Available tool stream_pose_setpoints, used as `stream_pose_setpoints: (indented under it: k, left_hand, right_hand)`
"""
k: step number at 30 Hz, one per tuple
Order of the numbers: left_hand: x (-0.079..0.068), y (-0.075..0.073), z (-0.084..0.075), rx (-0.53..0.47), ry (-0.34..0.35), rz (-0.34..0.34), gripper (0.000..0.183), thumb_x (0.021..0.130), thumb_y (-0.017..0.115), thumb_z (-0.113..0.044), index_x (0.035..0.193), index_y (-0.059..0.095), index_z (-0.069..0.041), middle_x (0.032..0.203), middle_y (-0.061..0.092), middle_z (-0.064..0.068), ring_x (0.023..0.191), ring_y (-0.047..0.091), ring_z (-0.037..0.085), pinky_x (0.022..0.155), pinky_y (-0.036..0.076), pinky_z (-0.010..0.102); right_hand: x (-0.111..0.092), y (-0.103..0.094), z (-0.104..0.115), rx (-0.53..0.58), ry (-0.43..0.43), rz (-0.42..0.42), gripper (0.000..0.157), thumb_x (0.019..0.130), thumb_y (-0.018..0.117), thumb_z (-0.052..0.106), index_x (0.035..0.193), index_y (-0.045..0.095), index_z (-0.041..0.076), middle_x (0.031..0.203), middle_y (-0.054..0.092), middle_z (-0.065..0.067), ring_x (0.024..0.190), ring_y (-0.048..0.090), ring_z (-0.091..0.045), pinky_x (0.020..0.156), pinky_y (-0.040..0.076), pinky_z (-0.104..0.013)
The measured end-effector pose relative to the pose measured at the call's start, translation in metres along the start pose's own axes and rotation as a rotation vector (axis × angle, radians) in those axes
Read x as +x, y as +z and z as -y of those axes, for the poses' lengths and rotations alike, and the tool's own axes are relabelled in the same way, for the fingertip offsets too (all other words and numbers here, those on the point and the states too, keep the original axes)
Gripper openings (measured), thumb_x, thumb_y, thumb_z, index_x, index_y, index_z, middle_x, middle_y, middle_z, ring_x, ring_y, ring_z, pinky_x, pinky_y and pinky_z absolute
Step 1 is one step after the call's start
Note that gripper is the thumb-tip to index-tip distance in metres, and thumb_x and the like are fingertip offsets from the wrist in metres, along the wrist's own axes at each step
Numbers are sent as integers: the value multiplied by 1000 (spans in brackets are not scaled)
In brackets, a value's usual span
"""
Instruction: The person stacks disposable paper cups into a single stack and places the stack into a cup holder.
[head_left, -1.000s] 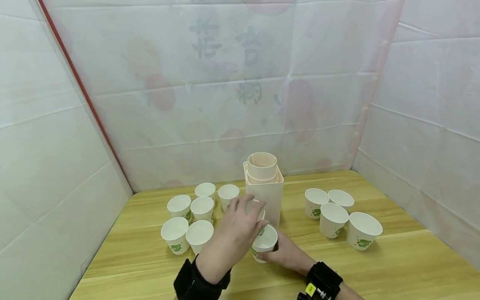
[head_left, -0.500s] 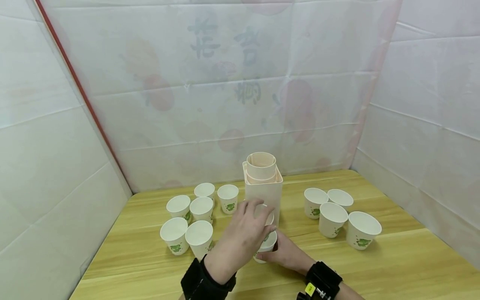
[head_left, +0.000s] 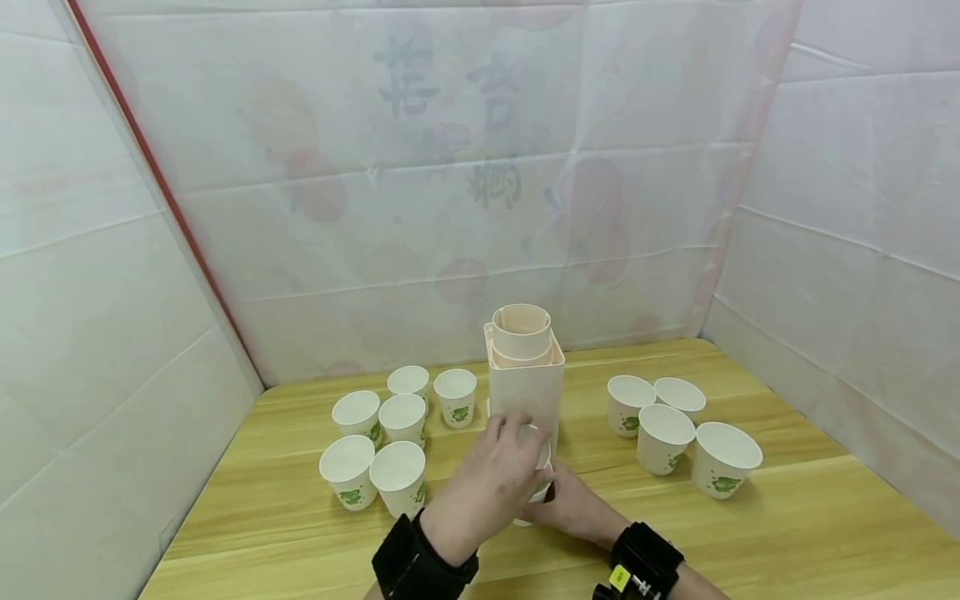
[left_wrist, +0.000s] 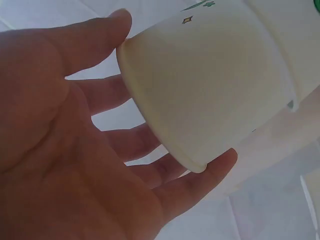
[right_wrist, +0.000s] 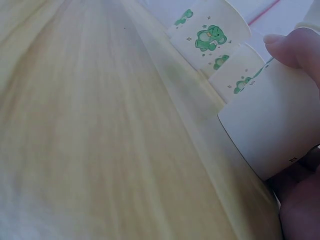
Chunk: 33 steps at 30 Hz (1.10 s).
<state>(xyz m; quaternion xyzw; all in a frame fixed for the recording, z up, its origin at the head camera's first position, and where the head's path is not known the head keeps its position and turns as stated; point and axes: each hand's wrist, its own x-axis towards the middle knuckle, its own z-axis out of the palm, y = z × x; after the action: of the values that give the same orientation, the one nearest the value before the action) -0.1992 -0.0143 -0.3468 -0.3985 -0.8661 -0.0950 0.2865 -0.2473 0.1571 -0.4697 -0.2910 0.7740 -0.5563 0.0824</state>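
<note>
My left hand (head_left: 495, 475) reaches over from above and pinches a white paper cup (left_wrist: 210, 90) around its rim, thumb on one side and fingers on the other. The base of that cup sits inside a second paper cup (left_wrist: 295, 30). Low at the table, my right hand (head_left: 581, 508) grips this lower cup (right_wrist: 275, 115) around its side, the thumb across its wall. In the head view the left hand hides most of both cups. Right behind them stands a tall cream box (head_left: 527, 392) with a round tube (head_left: 522, 333) in its top.
Several upright paper cups (head_left: 348, 472) with green bear prints stand in a group on the left of the wooden table (head_left: 262, 533). Another group of paper cups (head_left: 725, 460) stands on the right. White cloth walls (head_left: 337, 250) enclose the back and sides.
My left hand has moved right and down with its cup, from above and behind the lower cup to down inside it. The right hand has stayed in place.
</note>
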Motion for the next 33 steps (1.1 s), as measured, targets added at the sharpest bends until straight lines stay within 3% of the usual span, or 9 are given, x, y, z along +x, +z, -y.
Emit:
stream_pose_setpoints:
  k: [3, 9, 14, 21, 24, 30, 33]
  left_hand:
    - [1, 5, -1, 44, 40, 2, 43, 80, 71, -32, 109, 53, -7, 103, 54, 11, 93, 47, 24, 79, 45, 32]
    - [2, 14, -2, 230, 140, -23, 54, 76, 72, -42, 109, 53, -4, 96, 57, 9, 92, 49, 23, 80, 43, 32]
    - [0, 18, 2, 312, 214, -48, 55, 78, 70, -44, 109, 54, -3, 94, 55, 4, 89, 50, 20, 79, 44, 33]
    - [-4, 21, 5, 176, 145, 17, 51, 79, 71, -40, 111, 52, -5, 94, 55, 3, 88, 49, 17, 76, 47, 25]
    - [-4, 22, 6, 216, 160, 17, 51, 77, 71, -44, 106, 55, -5, 93, 55, 2, 87, 49, 16, 75, 48, 23]
    - [-6, 25, 8, 53, 93, 16, 48, 75, 75, -38, 105, 55, -6, 97, 56, 4, 90, 50, 16, 74, 48, 20]
    - [-6, 23, 11, -40, 77, 88, 46, 79, 72, -35, 108, 53, -4, 101, 55, 6, 92, 50, 16, 75, 48, 21]
  right_hand:
    - [-2, 0, 6, -29, 6, -2, 65, 82, 69, 26, 134, 31, 28, 130, 42, 1, 112, 42, -19, 91, 39, -37]
    - [-6, -1, 26, -17, 2, 15, 61, 83, 67, 21, 133, 33, 16, 126, 45, -4, 108, 44, -22, 88, 40, -33]
    - [-3, 0, 12, -66, -20, -8, 61, 83, 67, 25, 133, 33, 19, 126, 47, -1, 108, 47, -19, 89, 41, -33]
    - [-1, 0, -2, 5, -36, 3, 52, 83, 68, 23, 127, 41, 19, 117, 55, -4, 100, 53, -21, 83, 46, -35]
    - [-1, 0, -1, 32, -46, 14, 49, 83, 68, 20, 124, 43, 17, 113, 56, -6, 97, 54, -22, 80, 48, -34]
    - [-1, -1, -2, 39, -51, 28, 49, 83, 67, 19, 125, 42, 16, 114, 54, -8, 97, 54, -23, 81, 48, -34]
    - [-1, 0, -3, 36, -62, 28, 50, 83, 67, 19, 126, 41, 17, 115, 54, -9, 98, 53, -24, 81, 48, -35]
